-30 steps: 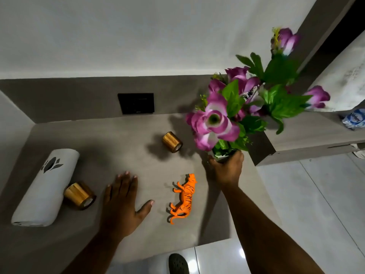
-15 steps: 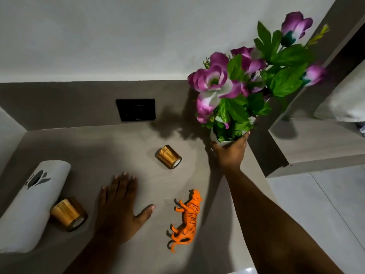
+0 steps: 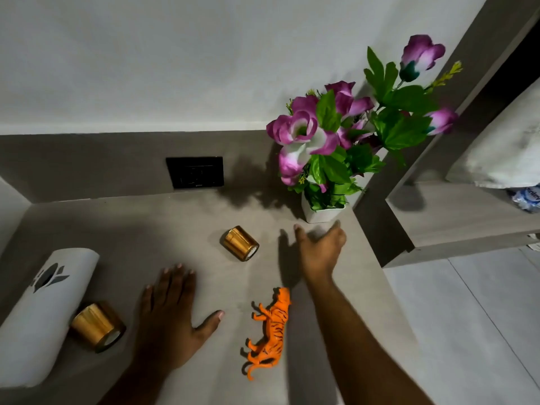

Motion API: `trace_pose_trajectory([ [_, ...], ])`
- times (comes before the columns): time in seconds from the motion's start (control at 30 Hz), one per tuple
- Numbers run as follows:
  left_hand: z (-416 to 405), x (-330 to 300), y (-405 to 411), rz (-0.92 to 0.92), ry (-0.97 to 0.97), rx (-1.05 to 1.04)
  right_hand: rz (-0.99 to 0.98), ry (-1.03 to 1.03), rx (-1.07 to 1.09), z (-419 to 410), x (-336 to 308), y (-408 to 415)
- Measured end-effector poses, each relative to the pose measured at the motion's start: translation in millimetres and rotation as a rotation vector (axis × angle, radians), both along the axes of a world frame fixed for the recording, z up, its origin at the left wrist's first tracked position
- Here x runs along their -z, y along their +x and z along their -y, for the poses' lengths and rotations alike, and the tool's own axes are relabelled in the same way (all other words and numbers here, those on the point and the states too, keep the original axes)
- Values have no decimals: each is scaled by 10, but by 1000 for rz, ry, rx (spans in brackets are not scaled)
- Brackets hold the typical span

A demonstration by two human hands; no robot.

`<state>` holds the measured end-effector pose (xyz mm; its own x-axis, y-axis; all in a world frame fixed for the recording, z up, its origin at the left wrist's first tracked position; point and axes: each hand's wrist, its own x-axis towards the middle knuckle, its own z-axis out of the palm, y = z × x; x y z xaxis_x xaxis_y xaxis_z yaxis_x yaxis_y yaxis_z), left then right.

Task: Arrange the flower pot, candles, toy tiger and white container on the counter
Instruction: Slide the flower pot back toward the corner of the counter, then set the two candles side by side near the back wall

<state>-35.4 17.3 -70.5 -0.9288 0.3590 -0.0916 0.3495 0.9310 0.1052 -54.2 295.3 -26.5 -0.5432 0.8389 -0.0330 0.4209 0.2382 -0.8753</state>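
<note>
The white flower pot with purple flowers stands upright in the counter's back right corner. My right hand hovers just in front of it, fingers apart, holding nothing. My left hand lies flat on the counter, fingers spread. An orange toy tiger lies on its side between my arms. One gold candle lies on its side mid-counter. A second gold candle lies against the white container, which lies on its side at the left.
A black wall socket sits in the grey backsplash. A side panel bounds the counter on the right, with a shelf holding a white cloth and a plastic packet. Tiled floor lies at lower right.
My right hand carried the flower pot to the back right corner, set it down upright and let go. The left hand stayed flat on the counter.
</note>
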Motion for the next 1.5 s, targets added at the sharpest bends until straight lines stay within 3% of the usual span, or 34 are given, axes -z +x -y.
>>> trace_pose_trajectory([
  [0.17, -9, -252, -43, 2, -8, -15, 178, 324, -585, 814, -202, 14],
  [0.27, 136, -535, -167, -88, -60, -151, 382, 458, -782, 1035, -389, -227],
  [0.4, 564, -826, -283, 114, -85, -485, 593, 581, -795, 1130, -447, -422],
  [0.5, 748, -762, -230, 241, -73, -570, 639, 586, -786, 1103, -410, -480],
  [0.73, 582, -658, -240, 222, 222, -637, 701, 445, -795, 995, -395, -574],
  [0.87, 300, -792, -470, 186, 343, -629, 623, 254, -748, 877, -358, -658],
  [1.1, -138, -876, -1291, 100, 681, -638, 203, 95, -621, 744, -336, -1007],
  [1.27, -206, -622, -1650, 45, 840, -600, 109, 119, -591, 785, -174, -1231],
  [1.5, -105, -275, -1753, 46, 891, -594, 42, 145, -580, 763, 68, -1172],
])
